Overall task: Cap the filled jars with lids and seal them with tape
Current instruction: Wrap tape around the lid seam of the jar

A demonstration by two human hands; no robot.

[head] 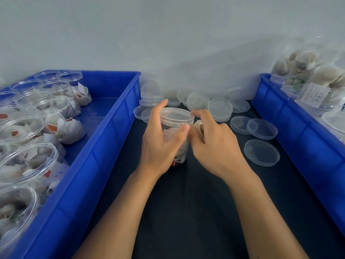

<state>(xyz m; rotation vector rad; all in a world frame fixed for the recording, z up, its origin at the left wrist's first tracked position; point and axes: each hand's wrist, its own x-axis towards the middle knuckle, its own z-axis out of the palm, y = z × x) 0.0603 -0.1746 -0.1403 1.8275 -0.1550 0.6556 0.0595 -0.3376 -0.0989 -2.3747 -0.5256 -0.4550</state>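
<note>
**Capped jar held between both hands on the dark surface**

On the dark surface (196, 202), the left hand (160, 144) curls round a clear jar (176, 126) of white packets, lid (177, 114) on. The right hand (214, 144) pinches a pale tape roll (198, 126) against the jar's rim. The jar's label is unreadable. Loose lids (261, 152) lie beyond. The left blue crate (104, 146) holds open filled jars (28, 161); the right blue crate (298, 128) holds capped jars (317, 85).

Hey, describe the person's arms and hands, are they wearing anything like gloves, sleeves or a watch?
Nothing is worn. The left hand and right hand are bare, without gloves or rings, and both forearms are uncovered to the frame's lower edge: no sleeves, watch or wristband in view.
</note>
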